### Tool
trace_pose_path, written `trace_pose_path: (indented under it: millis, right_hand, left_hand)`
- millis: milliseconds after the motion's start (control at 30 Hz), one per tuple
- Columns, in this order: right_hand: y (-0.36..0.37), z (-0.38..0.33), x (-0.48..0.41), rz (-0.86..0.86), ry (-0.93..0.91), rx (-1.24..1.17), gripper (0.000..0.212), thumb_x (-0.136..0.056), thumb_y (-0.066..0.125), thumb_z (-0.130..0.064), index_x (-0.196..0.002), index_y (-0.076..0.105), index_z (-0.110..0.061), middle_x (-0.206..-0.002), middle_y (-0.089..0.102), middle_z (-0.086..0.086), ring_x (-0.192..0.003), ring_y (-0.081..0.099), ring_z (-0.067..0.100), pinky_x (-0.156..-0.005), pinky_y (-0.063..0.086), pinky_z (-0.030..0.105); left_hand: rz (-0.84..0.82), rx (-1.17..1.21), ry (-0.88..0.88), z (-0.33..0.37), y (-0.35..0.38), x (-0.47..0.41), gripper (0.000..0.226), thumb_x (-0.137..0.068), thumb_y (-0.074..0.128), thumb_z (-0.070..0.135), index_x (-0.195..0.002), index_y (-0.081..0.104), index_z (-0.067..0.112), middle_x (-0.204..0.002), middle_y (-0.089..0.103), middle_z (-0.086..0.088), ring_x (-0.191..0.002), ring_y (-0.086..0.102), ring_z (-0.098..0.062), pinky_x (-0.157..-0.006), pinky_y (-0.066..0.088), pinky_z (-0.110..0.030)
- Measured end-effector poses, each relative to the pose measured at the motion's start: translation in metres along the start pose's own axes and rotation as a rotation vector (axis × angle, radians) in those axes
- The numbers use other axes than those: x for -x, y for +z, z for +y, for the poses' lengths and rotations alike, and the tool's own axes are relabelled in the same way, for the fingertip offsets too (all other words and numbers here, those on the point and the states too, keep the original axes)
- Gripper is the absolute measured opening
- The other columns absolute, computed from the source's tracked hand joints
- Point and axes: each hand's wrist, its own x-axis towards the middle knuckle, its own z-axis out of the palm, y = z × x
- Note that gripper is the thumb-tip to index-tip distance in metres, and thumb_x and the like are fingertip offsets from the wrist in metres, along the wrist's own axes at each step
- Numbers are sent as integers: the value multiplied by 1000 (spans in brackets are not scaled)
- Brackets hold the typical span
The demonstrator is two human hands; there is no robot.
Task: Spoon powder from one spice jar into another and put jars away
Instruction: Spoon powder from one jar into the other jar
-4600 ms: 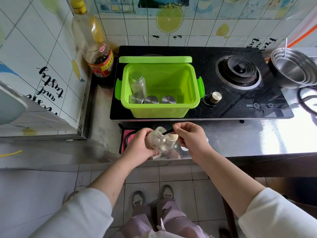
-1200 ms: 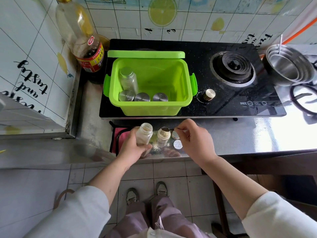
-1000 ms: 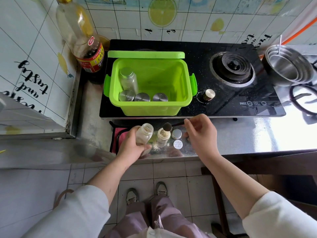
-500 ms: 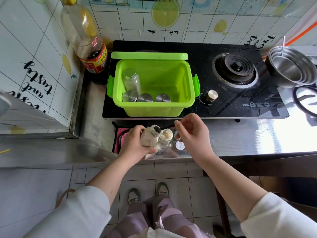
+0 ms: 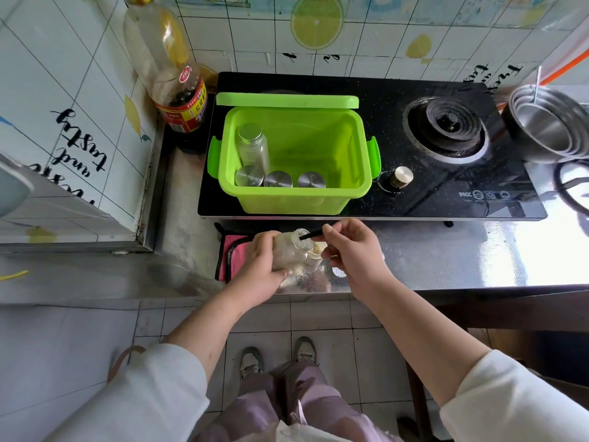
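While the left hand (image 5: 261, 266) is gripping the tipped jar (image 5: 288, 250) low over the front edge of the surface (image 5: 446, 256), its fingers are curling round the glass body, clamped on it. The jar's long axis is running lower left to upper right, and the open mouth is pointing up and right, toward the right hand (image 5: 353, 253). The right fingers are pinching together on the thin black spoon (image 5: 310, 234). Its handle is lying almost in line with the jar and its bowl end is going into the mouth; the load is probably small, but the glass is hiding it.

The 2nd jar (image 5: 314, 256) is standing upright on the surface, just below the tipped mouth and between the 2 hands. It is mostly hidden, with pale powder showing at its top.

Judgement: the spoon is needing to back out along the jar's axis, then drop toward the person onto the upright mouth. The right hand is the nearer. The green bin (image 5: 366, 161), behind on the hob (image 5: 430, 193), is holding 4 capped jars.
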Motion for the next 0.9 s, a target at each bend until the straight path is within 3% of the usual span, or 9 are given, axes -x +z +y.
trace_pose_path:
  millis: [67, 133, 200, 333, 467, 633, 900]
  right_hand:
    - [-1, 0, 0, -7, 40, -34, 23, -93, 59, -8, -75, 45, -11, -82, 70, 14, -43, 50, 10, -38, 33, 18]
    - [-2, 1, 0, -11, 74, -64, 24, -94, 58, -8, -74, 44, -12, -85, 70, 17, -40, 45, 8, -37, 31, 18]
    - [-2, 2, 1, -10, 102, -75, 25, -94, 58, -8, -74, 43, -12, -86, 70, 17, -40, 42, 8, -37, 31, 18]
    - [-2, 5, 2, 1, 157, -81, 24, -95, 57, -9, -75, 43, -14, -83, 72, 13, -42, 39, 9, -37, 30, 18]
    - [-2, 8, 3, 22, 185, -112, 22, -96, 55, -10, -78, 42, -15, -77, 71, 8, -45, 37, 11, -37, 29, 17]
    - [-7, 11, 1, 53, 249, -187, 21, -97, 54, -12, -79, 44, -16, -73, 71, 6, -46, 35, 9, -39, 29, 17]
    - [-13, 9, -2, 86, 258, -216, 23, -97, 53, -12, -77, 43, -17, -78, 69, 7, -41, 38, 6, -37, 31, 15]
  left_hand:
    - [22, 15, 1, -1, 0, 1, 61, -81, 71, 6, -131, 39, 19, -125, 39, 5, -112, 39, -10, -95, 37, -22]
    - [73, 31, 2, -2, -1, 2, 59, -76, 76, 6, -121, 44, 26, -112, 47, 9, -101, 55, -19, -86, 53, -38]
    - [121, 13, 6, -2, -3, 3, 57, -71, 80, 8, -112, 48, 30, -102, 53, 16, -86, 62, -20, -76, 56, -42]
    - [169, -56, 38, -3, -4, 4, 57, -65, 84, 14, -104, 47, 33, -98, 56, 15, -78, 64, -18, -68, 56, -41]
    - [200, -133, 76, -3, -5, 6, 59, -63, 86, 18, -110, 50, 24, -104, 51, 13, -96, 52, -13, -82, 46, -33]
    - [187, -138, 102, -5, -5, 3, 66, -61, 87, 18, -119, 55, 20, -113, 50, 8, -108, 50, -17, -94, 45, -40]
    - [198, -130, 57, -16, -4, -3, 69, -60, 88, 23, -121, 56, 23, -114, 48, 8, -110, 51, -19, -97, 43, -41]
